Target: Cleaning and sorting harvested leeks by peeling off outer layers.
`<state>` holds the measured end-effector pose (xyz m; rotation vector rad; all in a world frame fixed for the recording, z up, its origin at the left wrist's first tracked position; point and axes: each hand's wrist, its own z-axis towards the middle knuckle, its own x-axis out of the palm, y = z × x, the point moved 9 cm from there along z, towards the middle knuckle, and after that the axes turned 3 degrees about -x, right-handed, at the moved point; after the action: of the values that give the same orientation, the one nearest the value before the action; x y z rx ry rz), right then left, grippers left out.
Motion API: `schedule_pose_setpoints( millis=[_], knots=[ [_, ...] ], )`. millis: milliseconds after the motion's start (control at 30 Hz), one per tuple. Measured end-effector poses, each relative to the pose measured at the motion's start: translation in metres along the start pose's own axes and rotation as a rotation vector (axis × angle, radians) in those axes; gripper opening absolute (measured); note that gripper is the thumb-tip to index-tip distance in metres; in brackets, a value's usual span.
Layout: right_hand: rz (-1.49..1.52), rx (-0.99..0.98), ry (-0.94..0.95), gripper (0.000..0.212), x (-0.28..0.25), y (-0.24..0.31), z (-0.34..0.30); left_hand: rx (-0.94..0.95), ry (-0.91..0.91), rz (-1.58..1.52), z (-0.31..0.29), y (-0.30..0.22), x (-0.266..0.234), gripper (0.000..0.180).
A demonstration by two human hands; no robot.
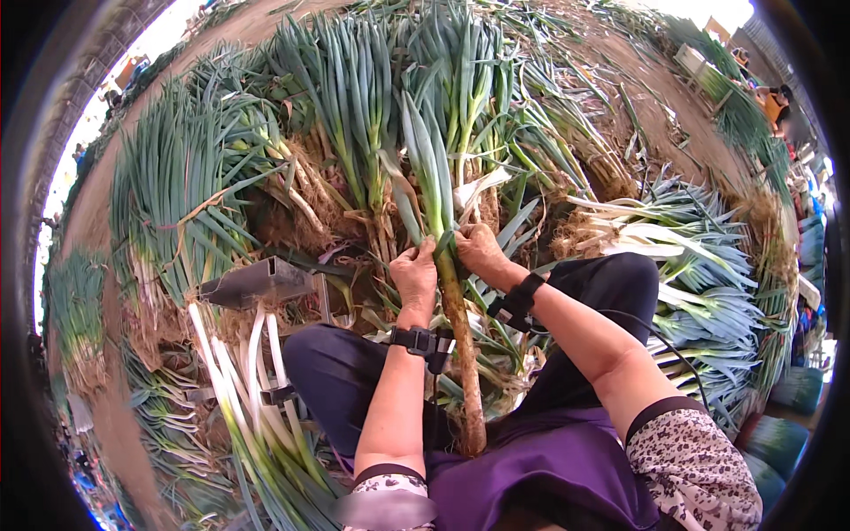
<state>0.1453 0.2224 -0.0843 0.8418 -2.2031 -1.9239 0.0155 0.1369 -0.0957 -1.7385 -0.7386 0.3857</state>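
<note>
A long green onion (pixel 459 341) stands in front of me. Its brown, soil-stained stalk reaches down to my lap and its green leaves point away. My left hand (pixel 414 276) is closed, fingers pinched on the left side of the onion where the leaves begin. Opposite it, my right hand (pixel 481 254) is closed on the right side at the same height. A pale, dry outer leaf (pixel 482 189) sticks out just above my right hand. Another loose leaf (pixel 403 199) bends away above my left hand. Their hold on single leaves is partly hidden by the fingers.
Bundles of unpeeled onions (pixel 341 106) with brown roots stand ahead. Peeled white-stemmed onions (pixel 257 380) lie across a metal stand (pixel 261 283) on the left. More peeled onions (pixel 677 257) are piled at the right. A black cable (pixel 677 350) runs over my right arm.
</note>
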Motion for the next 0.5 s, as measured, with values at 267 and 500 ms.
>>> schedule_pose_setpoints(
  millis=[267,500],
  knots=[
    [0.237,0.104,0.066,0.037,-0.038,0.045,-0.008,0.028,0.178,-0.163,-0.025,-0.040,0.032,0.025],
    [0.584,-0.062,0.100,0.028,-0.051,0.053,-0.010,0.228,0.177,0.185,-0.099,-0.070,0.029,0.037]
  ],
)
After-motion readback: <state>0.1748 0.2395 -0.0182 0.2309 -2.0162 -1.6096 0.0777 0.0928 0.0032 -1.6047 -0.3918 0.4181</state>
